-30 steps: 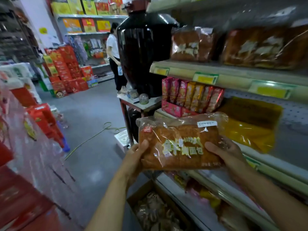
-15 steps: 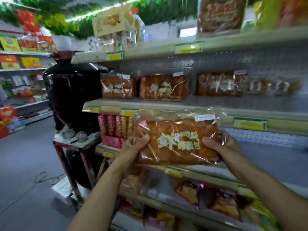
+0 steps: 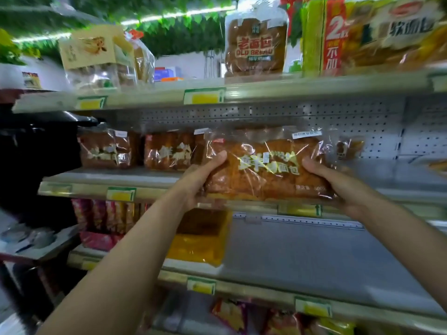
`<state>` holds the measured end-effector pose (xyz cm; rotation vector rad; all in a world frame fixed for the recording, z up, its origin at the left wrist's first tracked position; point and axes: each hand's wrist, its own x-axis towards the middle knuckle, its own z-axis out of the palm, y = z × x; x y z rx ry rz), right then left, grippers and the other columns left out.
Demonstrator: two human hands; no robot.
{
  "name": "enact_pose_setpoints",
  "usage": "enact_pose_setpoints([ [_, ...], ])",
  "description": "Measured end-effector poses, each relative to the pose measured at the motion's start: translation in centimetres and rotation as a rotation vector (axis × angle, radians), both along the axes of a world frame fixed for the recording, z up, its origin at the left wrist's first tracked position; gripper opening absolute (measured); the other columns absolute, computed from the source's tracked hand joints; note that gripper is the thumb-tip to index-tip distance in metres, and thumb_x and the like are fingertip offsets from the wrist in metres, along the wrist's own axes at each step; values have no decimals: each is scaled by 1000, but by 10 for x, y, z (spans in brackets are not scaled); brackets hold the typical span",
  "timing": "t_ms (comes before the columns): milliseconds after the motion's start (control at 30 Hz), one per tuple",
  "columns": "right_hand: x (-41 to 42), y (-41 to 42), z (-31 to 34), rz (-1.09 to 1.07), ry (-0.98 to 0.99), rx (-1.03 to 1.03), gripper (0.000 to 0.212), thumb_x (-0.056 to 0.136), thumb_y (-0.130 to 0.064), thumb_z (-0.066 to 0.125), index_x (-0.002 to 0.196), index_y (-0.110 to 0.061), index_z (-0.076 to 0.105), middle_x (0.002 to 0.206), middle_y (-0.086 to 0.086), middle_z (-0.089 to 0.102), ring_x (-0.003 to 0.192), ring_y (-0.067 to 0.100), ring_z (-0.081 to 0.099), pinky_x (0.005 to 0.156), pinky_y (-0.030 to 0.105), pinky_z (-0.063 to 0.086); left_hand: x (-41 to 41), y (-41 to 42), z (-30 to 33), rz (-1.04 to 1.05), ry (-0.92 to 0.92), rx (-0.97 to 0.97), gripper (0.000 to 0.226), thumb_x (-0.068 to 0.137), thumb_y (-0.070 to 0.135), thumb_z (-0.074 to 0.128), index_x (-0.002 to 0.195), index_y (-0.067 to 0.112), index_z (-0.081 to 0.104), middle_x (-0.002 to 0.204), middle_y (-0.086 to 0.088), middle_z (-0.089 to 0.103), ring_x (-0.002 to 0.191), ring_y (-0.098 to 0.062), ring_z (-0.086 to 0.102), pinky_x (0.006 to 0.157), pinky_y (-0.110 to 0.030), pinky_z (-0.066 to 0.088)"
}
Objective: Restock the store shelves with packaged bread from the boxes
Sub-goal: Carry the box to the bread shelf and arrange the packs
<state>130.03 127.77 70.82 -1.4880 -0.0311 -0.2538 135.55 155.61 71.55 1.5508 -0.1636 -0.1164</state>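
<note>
Clear plastic wraps the bread loaf (image 3: pixel 266 170), gripped at both ends by the left hand (image 3: pixel 200 177) and right hand (image 3: pixel 338 182) just before the middle shelf (image 3: pixel 145 180) — placing step; next, slide it beside the shelved loaves (image 3: pixel 169 153).

Lifted the bread pack (image 3: pixel 264 168) way up since 1 s ago: back then held low in front of the lower shelf (image 3: pixel 314 303) beside the pink snack packs (image 3: pixel 101 216), now up at the middle shelf (image 3: pixel 150 192), bottom edge right over its front edge. Covers the 3rd loaf in that row now, sits just right of the other 2 loaves (image 3: pixel 135 152). Left hand (image 3: pixel 200 182) and right hand (image 3: pixel 338 184) raised along with it. Floor box gone from view, top shelf (image 3: pixel 278 89) come in.
</note>
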Motion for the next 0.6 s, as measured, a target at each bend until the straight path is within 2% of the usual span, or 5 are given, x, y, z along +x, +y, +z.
enact_pose_setpoints([
  [100,29,-15,14,-29,2,-21,55,56,-38,82,106,-19,69,95,3,77,86,17,73,80,34,57,32,-12,13,-35,-27,35,64,60,56,80,104,11,70,100,-8,76,96,-27,72,72,-49,60],
  [267,86,-40,29,24,64,-67,60,51,-33,82,106,-17,64,100,6,73,90,20,69,70,32,53,103,-28,24,-45,-39,94,82,50,48,89,118,10,63,106,-9,75,97,-25,72,85,-44,59],
  [400,132,-59,30,66,34,-132,84,28,-40,95,105,-21,66,109,4,73,102,24,68,87,42,53,158,-44,19,-113,-105,114,82,43,40,95,118,25,65,113,-2,74,106,-23,68,102,-49,48],
  [533,172,-71,29,84,-26,-185,54,58,-21,83,109,-24,66,110,2,73,100,22,69,91,47,54,200,-54,12,-202,-239,189,64,65,24,86,125,23,64,120,-1,71,118,-21,63,111,-48,40],
  [600,189,-73,27,61,-32,-170,61,57,-18,82,115,-22,65,111,1,72,101,21,69,87,43,55,214,-57,11,-200,-298,206,60,72,16,83,128,18,63,122,-2,70,120,-19,62,111,-44,40],
])
